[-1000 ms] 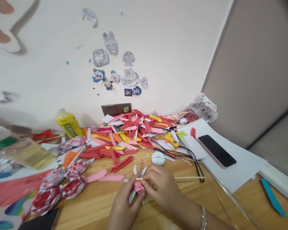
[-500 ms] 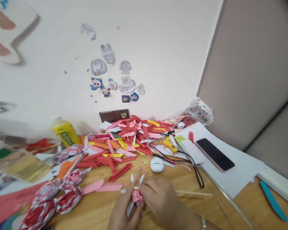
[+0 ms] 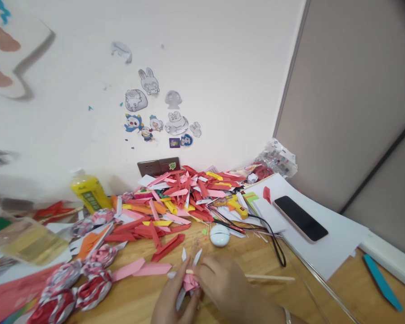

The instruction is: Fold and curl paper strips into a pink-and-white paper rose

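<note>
Between my hands, low in the middle of the head view, is a small pink and white folded-paper flower [image 3: 190, 283]. White pointed paper tips stick out from its top and lower left. My left hand [image 3: 172, 297] is closed around its left side, thumb below. On its right, the bent fingers of my right hand [image 3: 221, 281] press at the upper edge, by a pale yellowish bit. These fingertips are partly hidden. Two pink folded strips [image 3: 151, 269] lie just left of my hands. A white rounded case [image 3: 219, 236] sits beyond them.
Behind lies a heap of folded paper strips [image 3: 168, 202]. A yellow glue gun [image 3: 236, 207] with a black cord is at its right, near a phone [image 3: 300, 218] on white paper. Left are red-and-white paper balls [image 3: 94, 288], a yellow bottle [image 3: 87, 191] and a clear jug [image 3: 30, 243].
The whole view has shifted slightly. My hands stay around the paper flower, with the right fingers moved only a little at its top edge.
</note>
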A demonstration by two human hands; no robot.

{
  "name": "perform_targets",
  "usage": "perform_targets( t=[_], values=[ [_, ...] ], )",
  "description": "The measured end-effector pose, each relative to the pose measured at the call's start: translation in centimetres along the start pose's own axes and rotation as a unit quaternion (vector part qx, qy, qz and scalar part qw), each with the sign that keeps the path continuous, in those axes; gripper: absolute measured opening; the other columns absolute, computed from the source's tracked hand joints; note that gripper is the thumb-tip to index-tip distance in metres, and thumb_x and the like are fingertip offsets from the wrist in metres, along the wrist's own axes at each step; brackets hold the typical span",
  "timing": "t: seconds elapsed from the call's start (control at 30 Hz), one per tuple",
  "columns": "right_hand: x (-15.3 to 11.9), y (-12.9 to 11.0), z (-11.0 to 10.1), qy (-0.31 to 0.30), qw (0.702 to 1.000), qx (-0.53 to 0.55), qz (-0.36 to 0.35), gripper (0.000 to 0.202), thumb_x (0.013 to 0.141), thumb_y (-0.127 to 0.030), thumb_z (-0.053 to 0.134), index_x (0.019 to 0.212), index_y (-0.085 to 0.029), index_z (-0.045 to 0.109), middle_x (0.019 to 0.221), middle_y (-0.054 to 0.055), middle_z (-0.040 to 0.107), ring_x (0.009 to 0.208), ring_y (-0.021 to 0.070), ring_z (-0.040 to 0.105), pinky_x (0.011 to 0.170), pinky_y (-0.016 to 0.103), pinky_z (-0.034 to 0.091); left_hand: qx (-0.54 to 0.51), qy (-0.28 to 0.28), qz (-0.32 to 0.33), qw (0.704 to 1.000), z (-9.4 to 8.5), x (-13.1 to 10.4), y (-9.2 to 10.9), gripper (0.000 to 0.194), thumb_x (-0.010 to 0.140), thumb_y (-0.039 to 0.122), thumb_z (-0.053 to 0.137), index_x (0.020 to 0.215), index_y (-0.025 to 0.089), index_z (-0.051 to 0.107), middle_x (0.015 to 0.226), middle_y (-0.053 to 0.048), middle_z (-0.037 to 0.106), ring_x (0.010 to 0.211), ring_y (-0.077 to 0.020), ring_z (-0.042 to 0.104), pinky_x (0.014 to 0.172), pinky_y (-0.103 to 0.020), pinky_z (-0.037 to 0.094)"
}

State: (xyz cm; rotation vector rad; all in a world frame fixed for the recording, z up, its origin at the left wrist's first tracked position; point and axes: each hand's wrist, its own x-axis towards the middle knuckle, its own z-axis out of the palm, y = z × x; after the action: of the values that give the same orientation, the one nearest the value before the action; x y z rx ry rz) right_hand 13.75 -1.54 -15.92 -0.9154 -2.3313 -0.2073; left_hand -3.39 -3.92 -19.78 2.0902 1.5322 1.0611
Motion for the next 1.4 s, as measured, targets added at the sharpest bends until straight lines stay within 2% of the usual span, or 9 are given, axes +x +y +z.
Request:
perform_targets(
  t=[0.17,0.4,0.67,0.83,1.03,1.2,1.3,1.4],
  values=[
    [0.3,0.2,-0.5,-0.07,0.997,0.027,0.024,0.007,0.082,-0.014,0.058,0.081,-0.019,0.053,0.078,0.002,0.06,0.06,0.0144,0.051,0.049,0.027,0.027,-0.006,-0.002,0.008,1.0,-0.2,0.0,0.3,0.046,0.085,0.034,0.054,0.13,0.022,0.052,0.124,-0.008,0.065,0.114,-0.0219,0.061,0.093,-0.031,0.051],
    [0.2,0.2,-0.3,-0.064,0.997,0.042,0.013,0.005,0.087,-0.013,0.052,0.087,-0.018,0.053,0.077,0.003,0.062,0.064,0.0162,0.055,0.054,0.028,0.032,-0.018,0.023,0.02,0.999,-0.3,0.2,0.9,0.043,0.082,0.033,0.058,0.122,0.018,0.058,0.12,-0.01,0.066,0.111,-0.0236,0.063,0.09,-0.029,0.053],
    [-0.1,0.2,-0.2,-0.133,0.988,0.056,0.059,0.011,0.084,-0.016,0.058,0.091,-0.018,0.052,0.082,0.001,0.064,0.063,0.0149,0.054,0.052,0.028,0.026,0.001,0.03,0.049,0.998,-0.5,0.3,0.9,0.041,0.082,0.029,0.058,0.121,0.017,0.057,0.119,-0.01,0.067,0.108,-0.0234,0.064,0.087,-0.029,0.055],
    [-0.2,0.2,0.1,-0.15,0.984,0.056,0.079,0.011,0.083,-0.015,0.057,0.091,-0.019,0.05,0.083,0.0,0.064,0.061,0.0141,0.054,0.05,0.029,0.024,0.008,0.034,0.068,0.997,-0.4,0.3,0.8,0.041,0.082,0.029,0.059,0.122,0.018,0.056,0.116,-0.009,0.069,0.107,-0.0229,0.065,0.086,-0.028,0.056],
    [-0.1,0.2,0.2,-0.129,0.991,-0.011,0.03,0.015,0.08,-0.017,0.061,0.089,-0.019,0.048,0.08,0.0,0.063,0.061,0.0155,0.053,0.049,0.031,0.021,0.016,0.021,0.061,0.998,-0.5,0.4,0.7,0.04,0.083,0.031,0.058,0.12,0.016,0.056,0.115,-0.011,0.069,0.105,-0.0222,0.066,0.085,-0.027,0.055],
    [0.4,0.0,-0.9,-0.051,0.996,-0.076,-0.022,0.008,0.086,-0.017,0.055,0.085,-0.019,0.048,0.076,0.001,0.06,0.061,0.0165,0.051,0.05,0.031,0.021,0.032,0.026,0.065,0.997,-0.4,0.2,0.4,0.04,0.084,0.033,0.056,0.12,0.016,0.056,0.115,-0.011,0.069,0.106,-0.0227,0.066,0.086,-0.029,0.055],
    [0.8,-0.1,-1.6,0.008,0.997,-0.08,-0.013,0.009,0.091,-0.019,0.049,0.083,-0.02,0.048,0.073,0.001,0.058,0.061,0.0163,0.05,0.052,0.03,0.023,0.036,0.036,0.064,0.997,-0.3,0.2,0.4,0.039,0.084,0.033,0.056,0.119,0.015,0.056,0.113,-0.011,0.07,0.101,-0.0221,0.067,0.083,-0.029,0.056],
    [1.0,-0.4,-1.9,0.04,0.997,-0.063,0.012,0.016,0.095,-0.021,0.045,0.079,-0.02,0.047,0.068,0.0,0.057,0.056,0.0154,0.048,0.052,0.03,0.023,0.04,0.034,0.066,0.996,-0.3,0.2,0.6,0.039,0.085,0.031,0.055,0.121,0.016,0.055,0.113,-0.01,0.07,0.101,-0.0216,0.068,0.082,-0.028,0.057]
  ],
)
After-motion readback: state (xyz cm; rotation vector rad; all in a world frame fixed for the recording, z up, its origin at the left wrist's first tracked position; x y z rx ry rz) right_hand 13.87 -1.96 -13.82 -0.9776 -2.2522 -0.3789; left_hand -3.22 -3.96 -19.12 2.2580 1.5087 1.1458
